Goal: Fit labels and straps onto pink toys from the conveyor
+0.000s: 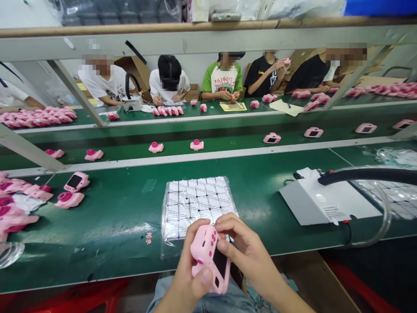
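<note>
My left hand [197,274] is wrapped round a pink toy camera [205,245], held tilted above my lap with its dark screen and magenta buttons facing right. At the camera's upper right edge is my right hand [241,245], its thumb and forefinger pinched close together over the top of the screen. Whatever lies between those fingertips is too small to make out. Just beyond both hands, a clear plastic bag with a sheet of white square pieces [198,198] rests on the green table.
Pink cameras [70,200] lie at the left, with a heap [13,208] at the edge. A grey-white machine [329,200] with a black hose stands at the right. More cameras [196,144] sit on the green belt [228,152] beyond a white rail. Several people work opposite.
</note>
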Tool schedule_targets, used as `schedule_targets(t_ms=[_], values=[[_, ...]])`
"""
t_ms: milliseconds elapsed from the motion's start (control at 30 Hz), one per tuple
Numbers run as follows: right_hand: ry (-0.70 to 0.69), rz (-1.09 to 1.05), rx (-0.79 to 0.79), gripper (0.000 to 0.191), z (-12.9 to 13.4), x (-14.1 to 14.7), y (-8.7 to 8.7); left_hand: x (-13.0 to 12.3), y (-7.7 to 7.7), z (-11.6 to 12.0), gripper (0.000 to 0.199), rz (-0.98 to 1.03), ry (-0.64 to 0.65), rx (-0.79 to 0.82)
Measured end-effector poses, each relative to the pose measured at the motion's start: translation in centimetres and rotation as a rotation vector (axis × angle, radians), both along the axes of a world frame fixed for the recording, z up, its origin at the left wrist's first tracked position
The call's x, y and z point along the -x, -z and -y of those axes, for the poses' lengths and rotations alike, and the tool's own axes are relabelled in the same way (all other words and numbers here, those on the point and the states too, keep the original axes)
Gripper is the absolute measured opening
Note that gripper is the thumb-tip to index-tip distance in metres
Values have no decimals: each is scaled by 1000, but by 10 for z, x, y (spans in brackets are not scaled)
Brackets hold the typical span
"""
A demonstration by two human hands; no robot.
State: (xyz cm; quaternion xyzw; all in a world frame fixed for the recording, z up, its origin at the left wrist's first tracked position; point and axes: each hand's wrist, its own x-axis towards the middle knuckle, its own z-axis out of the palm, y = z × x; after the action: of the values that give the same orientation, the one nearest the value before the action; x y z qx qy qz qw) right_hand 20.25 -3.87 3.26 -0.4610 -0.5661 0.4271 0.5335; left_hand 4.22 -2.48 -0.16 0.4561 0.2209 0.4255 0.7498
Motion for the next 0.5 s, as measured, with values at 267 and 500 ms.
schedule_targets(t_ms=[267, 500], values=[[98, 255, -200, 15, -4, 2, 9, -6, -5, -4, 68, -121, -74, -11], [234, 548, -430, 26, -5, 0, 18, -15, -9, -4, 71, -294, -245, -102]])
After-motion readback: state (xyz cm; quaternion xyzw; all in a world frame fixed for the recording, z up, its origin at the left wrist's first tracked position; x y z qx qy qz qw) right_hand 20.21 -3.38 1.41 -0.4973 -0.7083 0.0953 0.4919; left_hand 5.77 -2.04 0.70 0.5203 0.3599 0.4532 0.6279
